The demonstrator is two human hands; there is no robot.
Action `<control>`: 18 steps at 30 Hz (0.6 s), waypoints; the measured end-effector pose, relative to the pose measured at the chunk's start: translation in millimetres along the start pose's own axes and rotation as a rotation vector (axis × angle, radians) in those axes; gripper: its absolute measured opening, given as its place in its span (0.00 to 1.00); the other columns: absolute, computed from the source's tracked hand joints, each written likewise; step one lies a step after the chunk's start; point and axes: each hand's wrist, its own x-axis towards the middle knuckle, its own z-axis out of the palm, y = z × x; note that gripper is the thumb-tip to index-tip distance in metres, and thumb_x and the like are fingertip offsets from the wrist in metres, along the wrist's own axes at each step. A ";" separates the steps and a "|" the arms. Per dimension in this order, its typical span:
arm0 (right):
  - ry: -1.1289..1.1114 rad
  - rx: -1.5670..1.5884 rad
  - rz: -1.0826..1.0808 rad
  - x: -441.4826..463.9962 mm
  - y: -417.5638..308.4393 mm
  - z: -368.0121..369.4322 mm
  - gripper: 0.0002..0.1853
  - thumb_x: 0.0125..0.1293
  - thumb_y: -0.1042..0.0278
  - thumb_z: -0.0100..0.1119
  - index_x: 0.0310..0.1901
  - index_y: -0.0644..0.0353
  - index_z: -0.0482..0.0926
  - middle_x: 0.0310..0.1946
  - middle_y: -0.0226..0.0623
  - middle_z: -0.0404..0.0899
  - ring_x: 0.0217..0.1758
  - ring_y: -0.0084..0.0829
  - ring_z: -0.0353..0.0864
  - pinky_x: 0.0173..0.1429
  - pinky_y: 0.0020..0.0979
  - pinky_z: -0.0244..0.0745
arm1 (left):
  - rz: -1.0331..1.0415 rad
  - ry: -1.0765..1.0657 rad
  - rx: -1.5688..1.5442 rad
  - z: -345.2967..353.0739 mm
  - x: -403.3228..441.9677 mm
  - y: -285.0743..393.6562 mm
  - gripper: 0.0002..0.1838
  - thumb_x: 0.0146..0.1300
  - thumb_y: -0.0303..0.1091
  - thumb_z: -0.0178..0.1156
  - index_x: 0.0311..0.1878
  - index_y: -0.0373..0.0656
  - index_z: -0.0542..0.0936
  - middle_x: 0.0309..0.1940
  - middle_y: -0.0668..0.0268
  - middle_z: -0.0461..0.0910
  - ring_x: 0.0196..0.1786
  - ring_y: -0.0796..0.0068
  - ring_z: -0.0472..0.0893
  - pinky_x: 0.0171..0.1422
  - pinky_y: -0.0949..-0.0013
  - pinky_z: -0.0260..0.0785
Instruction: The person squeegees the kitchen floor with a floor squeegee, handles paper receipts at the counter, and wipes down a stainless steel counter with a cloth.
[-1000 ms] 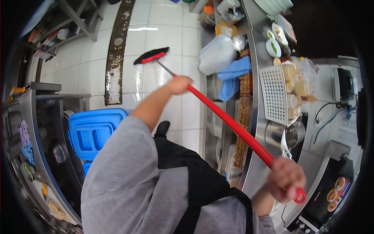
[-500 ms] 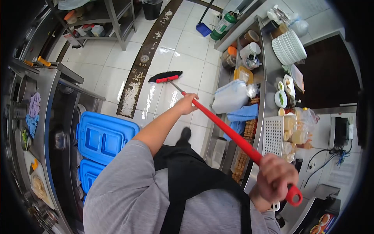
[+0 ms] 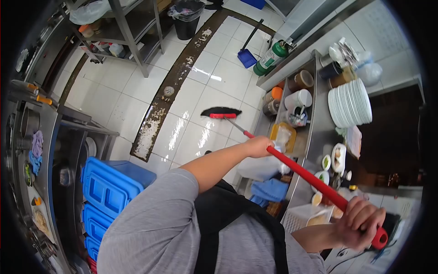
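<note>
A broom (image 3: 305,173) with a red handle and black bristles slants across the view. My left hand (image 3: 259,147) is wrapped round the lower part of its handle, near where the red meets the grey metal section. Close to the looped end at the lower right, my right hand (image 3: 362,223) grips the same handle. The broom head (image 3: 222,114), black with a red strip, rests on the white tiled floor (image 3: 191,132), to the right of a brown, patchy floor strip (image 3: 175,82).
Blue lidded bins (image 3: 109,192) stand at the left under a steel counter. On the right, a steel counter carries a plate stack (image 3: 350,104) and bowls. Further ahead are a green cylinder (image 3: 272,57), a blue dustpan (image 3: 247,58) and a black trash bin (image 3: 186,20).
The broom head has moved right across the tiles, and both hands have shifted right with the handle. My view has advanced and turned somewhat; the dark shoe is now almost hidden.
</note>
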 end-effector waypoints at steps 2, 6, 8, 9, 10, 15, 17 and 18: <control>0.005 0.075 0.018 34.7 47.9 -26.0 0.14 0.62 0.69 0.46 0.20 0.53 0.59 0.08 0.26 0.61 0.08 0.19 0.55 0.19 0.25 0.54 | 0.081 0.239 0.099 -21.2 50.3 -33.9 0.10 0.53 0.36 0.64 0.25 0.41 0.78 0.27 0.56 0.79 0.36 0.52 0.78 0.43 0.56 0.70; -0.081 0.216 0.100 81.9 159.6 -44.5 0.13 0.61 0.70 0.48 0.20 0.57 0.62 0.11 0.30 0.62 0.13 0.25 0.59 0.27 0.34 0.59 | -0.032 0.422 0.279 -116.2 88.7 -111.6 0.14 0.60 0.40 0.62 0.24 0.41 0.78 0.28 0.54 0.78 0.37 0.51 0.78 0.44 0.55 0.71; -0.115 0.215 0.105 94.8 197.2 -45.8 0.11 0.60 0.70 0.49 0.20 0.59 0.63 0.12 0.31 0.63 0.15 0.28 0.61 0.29 0.37 0.60 | -0.108 0.519 0.357 -154.6 94.4 -128.8 0.11 0.56 0.42 0.64 0.25 0.45 0.81 0.30 0.55 0.81 0.39 0.50 0.79 0.44 0.55 0.72; -0.119 0.193 0.096 101.5 206.5 -48.3 0.11 0.59 0.70 0.49 0.21 0.60 0.63 0.12 0.31 0.63 0.16 0.29 0.62 0.30 0.37 0.60 | -0.111 0.513 0.357 -159.0 103.5 -126.2 0.11 0.56 0.42 0.64 0.25 0.45 0.81 0.30 0.55 0.81 0.39 0.50 0.79 0.44 0.55 0.72; -0.113 0.206 0.078 111.4 200.7 -61.8 0.11 0.60 0.69 0.47 0.21 0.61 0.64 0.12 0.32 0.63 0.14 0.29 0.61 0.28 0.36 0.60 | -0.100 0.486 0.376 -161.1 113.5 -121.9 0.08 0.54 0.40 0.65 0.28 0.47 0.82 0.31 0.57 0.81 0.40 0.52 0.79 0.45 0.56 0.72; -0.049 0.193 0.011 168.1 77.8 -150.0 0.15 0.65 0.67 0.48 0.21 0.51 0.60 0.08 0.23 0.60 0.10 0.16 0.56 0.21 0.21 0.54 | 0.091 0.223 0.151 -101.8 167.9 6.1 0.09 0.48 0.34 0.63 0.36 0.53 0.84 0.31 0.62 0.82 0.40 0.56 0.81 0.44 0.56 0.73; -0.137 0.116 0.040 196.5 89.0 -108.8 0.19 0.67 0.61 0.46 0.18 0.51 0.56 0.09 0.28 0.58 0.09 0.20 0.57 0.19 0.24 0.57 | 0.106 -0.012 0.142 -87.7 190.6 12.2 0.08 0.53 0.41 0.59 0.29 0.49 0.81 0.27 0.57 0.81 0.35 0.52 0.81 0.41 0.52 0.73; -0.202 0.079 0.052 208.6 102.3 -101.4 0.19 0.67 0.61 0.46 0.18 0.51 0.56 0.09 0.27 0.58 0.09 0.20 0.57 0.19 0.25 0.57 | 0.079 -0.079 0.137 -94.3 201.4 8.1 0.09 0.54 0.42 0.58 0.30 0.49 0.82 0.28 0.57 0.81 0.36 0.52 0.81 0.41 0.52 0.73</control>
